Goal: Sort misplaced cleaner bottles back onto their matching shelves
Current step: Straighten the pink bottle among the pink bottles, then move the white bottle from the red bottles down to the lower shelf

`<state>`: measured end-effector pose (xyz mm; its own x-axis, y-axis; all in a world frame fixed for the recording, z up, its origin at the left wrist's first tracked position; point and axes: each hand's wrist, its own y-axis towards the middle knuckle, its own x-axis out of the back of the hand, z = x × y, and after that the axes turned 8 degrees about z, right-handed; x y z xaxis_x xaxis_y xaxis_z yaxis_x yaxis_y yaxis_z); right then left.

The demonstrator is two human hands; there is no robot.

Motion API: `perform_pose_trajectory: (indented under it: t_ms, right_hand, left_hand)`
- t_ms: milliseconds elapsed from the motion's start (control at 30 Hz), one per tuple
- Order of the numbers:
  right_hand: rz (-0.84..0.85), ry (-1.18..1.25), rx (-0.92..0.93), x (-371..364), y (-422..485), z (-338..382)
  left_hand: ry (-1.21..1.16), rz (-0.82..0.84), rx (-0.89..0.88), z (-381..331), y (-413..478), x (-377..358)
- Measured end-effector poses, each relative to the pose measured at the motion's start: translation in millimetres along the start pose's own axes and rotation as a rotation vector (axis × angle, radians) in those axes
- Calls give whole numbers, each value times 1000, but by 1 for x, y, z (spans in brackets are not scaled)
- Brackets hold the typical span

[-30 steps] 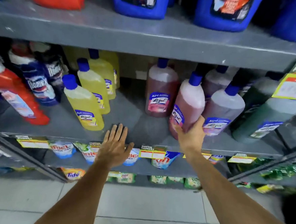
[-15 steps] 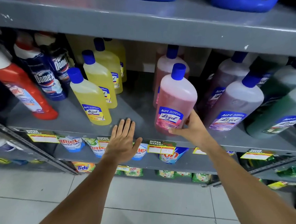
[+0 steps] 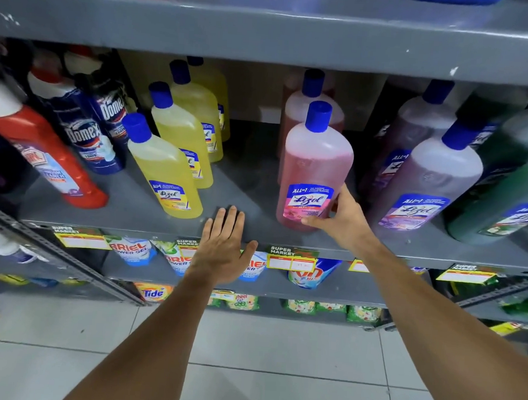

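Observation:
A pink Lizol bottle [image 3: 313, 169] with a blue cap stands at the front of the grey middle shelf [image 3: 242, 179]. My right hand [image 3: 342, 218] grips its lower right side near the label. A second pink bottle [image 3: 297, 108] stands right behind it. My left hand [image 3: 222, 247] lies flat and open on the shelf's front edge, holding nothing. To its left is a row of yellow Lizol bottles [image 3: 165, 168]. To the right stand purple Lizol bottles [image 3: 429, 183] and dark green ones [image 3: 506, 198].
Domex bottles [image 3: 86, 137] and a red bottle [image 3: 41, 156] crowd the shelf's left end. Price tags [image 3: 291, 259] line the edge. Detergent pouches [image 3: 134, 248] fill the shelves below. A grey shelf [image 3: 268, 31] hangs close overhead. The floor [image 3: 245, 354] is tiled.
My right hand has carried the pink bottle leftward from beside the purple bottles and stood it upright in front of the other pink one. My left hand has stayed on the shelf edge.

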<state>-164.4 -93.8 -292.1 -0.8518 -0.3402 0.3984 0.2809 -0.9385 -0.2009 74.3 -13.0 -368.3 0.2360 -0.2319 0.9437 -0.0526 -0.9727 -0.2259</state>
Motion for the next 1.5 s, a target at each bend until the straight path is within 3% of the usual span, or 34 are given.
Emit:
perform_pose_trajectory:
  t_ms: [533,767,867,967,1233,1400,1500]
  right_hand:
    - [28,-23,-8,-1,1,-4]
    - [-178,3,-5,-15,-22,-10]
    - [-245,70,39,-23,-45,-9]
    - [-246,149,142,-29,-68,11]
    - [-3,111,498,-42,-110,160]
    - [60,95,692,-41,-121,264]
    - [95,58,764,-47,-123,318]
  left_hand:
    - [-9,-53,13,-2,-1,-1]
    - [-35,5,37,-4,-1,2]
    - [-111,-164,34,-12,-21,3]
    - [-43,-343,9,-23,-48,24]
    - [-143,-894,220,-24,-124,166]
    - [-68,-996,268,27,-159,262]
    - [-52,-930,260,62,-176,309]
